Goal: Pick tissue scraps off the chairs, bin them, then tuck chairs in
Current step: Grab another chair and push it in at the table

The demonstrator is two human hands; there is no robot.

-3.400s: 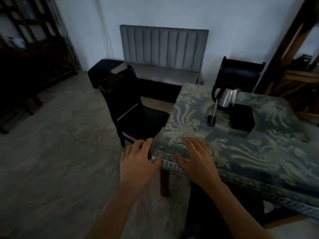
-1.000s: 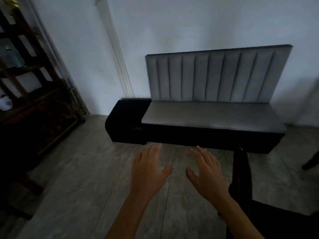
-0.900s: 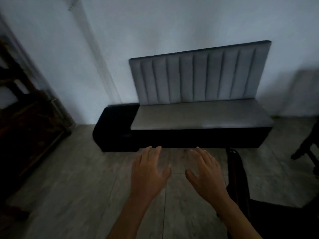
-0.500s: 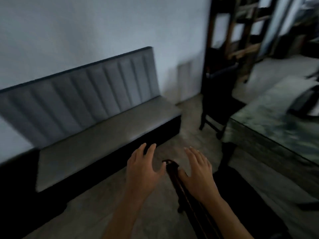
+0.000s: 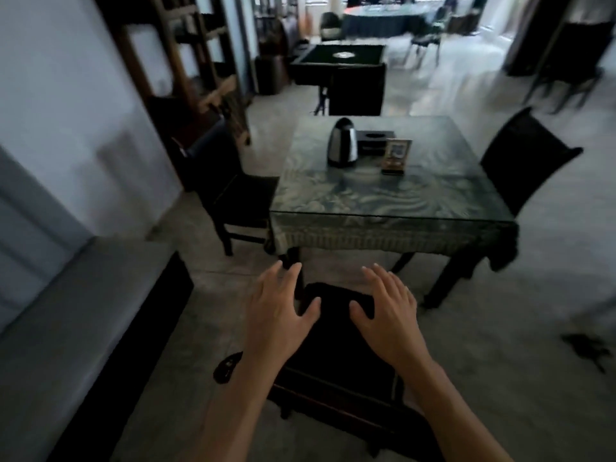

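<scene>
Swung round from the grey padded settee [image 5: 50, 328], now along the left edge, to face the square bench with patterned green cloth under glass [image 5: 383, 201]. Left hand [image 5: 280, 315] and right hand [image 5: 388, 315] spread palm-down over the dark wooden chair with black seat [image 5: 336, 345], pulled out just short of the bench. Each grip wide, fingers straight, holding nothing; touching the chair or not, cannot tell. No tissue scraps made out on its dim seat. Second dark chair [image 5: 233, 188] at the bench's left, third dark chair [image 5: 520, 161] at its right. On the bench: steel kettle [image 5: 342, 143], black tissue box [image 5: 375, 141], small upright card stand [image 5: 396, 156].
</scene>
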